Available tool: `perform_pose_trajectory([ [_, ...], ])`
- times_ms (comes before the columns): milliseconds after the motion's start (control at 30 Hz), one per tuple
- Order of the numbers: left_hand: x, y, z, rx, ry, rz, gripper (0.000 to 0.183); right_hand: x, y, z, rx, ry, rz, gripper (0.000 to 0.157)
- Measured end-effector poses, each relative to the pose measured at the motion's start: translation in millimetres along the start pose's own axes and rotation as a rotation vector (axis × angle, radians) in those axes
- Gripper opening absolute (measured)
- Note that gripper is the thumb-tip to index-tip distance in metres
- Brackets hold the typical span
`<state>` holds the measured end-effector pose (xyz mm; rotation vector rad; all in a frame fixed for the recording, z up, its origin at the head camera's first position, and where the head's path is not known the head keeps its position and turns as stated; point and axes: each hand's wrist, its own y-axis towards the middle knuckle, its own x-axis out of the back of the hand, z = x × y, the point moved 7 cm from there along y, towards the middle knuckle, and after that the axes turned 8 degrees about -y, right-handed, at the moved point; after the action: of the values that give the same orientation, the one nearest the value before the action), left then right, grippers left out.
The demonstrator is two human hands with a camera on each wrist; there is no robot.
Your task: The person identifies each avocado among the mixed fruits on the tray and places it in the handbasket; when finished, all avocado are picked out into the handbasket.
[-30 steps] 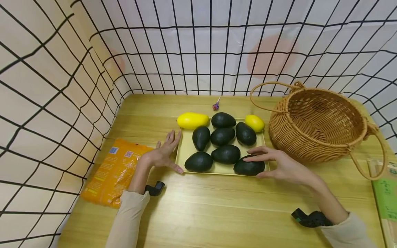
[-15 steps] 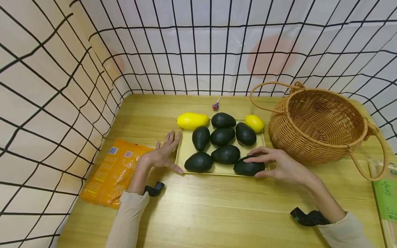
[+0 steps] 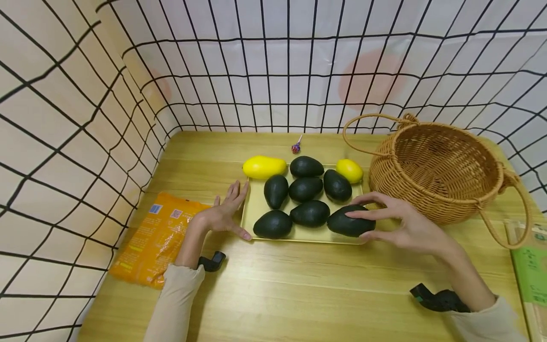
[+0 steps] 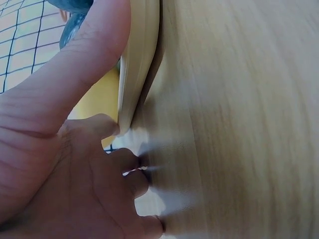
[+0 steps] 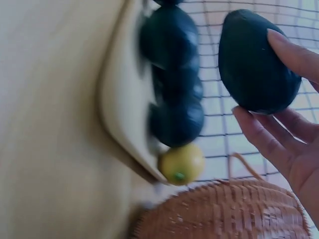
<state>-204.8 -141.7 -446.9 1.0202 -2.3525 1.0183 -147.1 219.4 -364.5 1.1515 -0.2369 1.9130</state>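
The dark avocado (image 3: 348, 222), in the head view, sits at the fingertips of the right hand (image 3: 401, 225), which pinches its right end over the near right corner of the tray (image 3: 255, 202); the left hand (image 3: 223, 214) is spread at the tray's left edge, well apart from it. The left wrist view shows that thumb and fingers parted beside the tray's wall. In the right wrist view, the avocado is held clear of the tray.

Six avocados (image 3: 305, 189) lie on the tray (image 3: 308, 234), a seventh avocado (image 3: 351, 220) (in the right hand (image 3: 406, 225)) above its front right corner; behind the tray is a lollipop (image 3: 296, 148), to its right a wicker basket (image 3: 397, 187), to its left a packet (image 3: 154, 247).
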Motion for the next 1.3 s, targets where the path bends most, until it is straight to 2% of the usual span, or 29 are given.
perform_pose_trajectory([
  [100, 0.3, 0.0, 1.3, 0.004, 0.002, 0.000, 0.143, 19.6, 0, 5, 0.040, 0.015, -0.099, 0.064],
  [233, 0.6, 0.3, 3.1, 0.004, -0.001, 0.002, 0.143, 47.1, -2, 5, 0.039, 0.009, -0.285, 0.064],
  [400, -0.1, 0.9, 4.3, -0.004, -0.016, 0.006, 0.144, 77.1, -8, -7, -0.094, 0.007, -0.527, 0.054],
  [533, -0.1, 0.3, 5.0, -0.008, -0.010, 0.004, 0.144, 91.6, -11, -20, -0.243, 0.027, -0.630, 0.052],
  [700, 0.0, 0.0, 4.2, -0.006, 0.008, 0.003, 0.143, 100.2, -15, -39, -0.402, -0.005, -0.657, 0.051],
  [967, -0.5, 1.4, 3.1, -0.013, 0.014, 0.002, 0.142, 113.0, -27, -67, -0.536, -0.062, -0.706, 0.047],
  [1133, -0.4, 1.2, 3.6, -0.009, 0.012, 0.000, 0.142, 115.6, -30, -81, -0.669, -0.103, -0.636, 0.048],
  [1300, -0.6, 1.5, 2.2, -0.013, 0.015, 0.000, 0.142, 111.3, -30, -87, -0.764, -0.186, -0.518, 0.052],
])
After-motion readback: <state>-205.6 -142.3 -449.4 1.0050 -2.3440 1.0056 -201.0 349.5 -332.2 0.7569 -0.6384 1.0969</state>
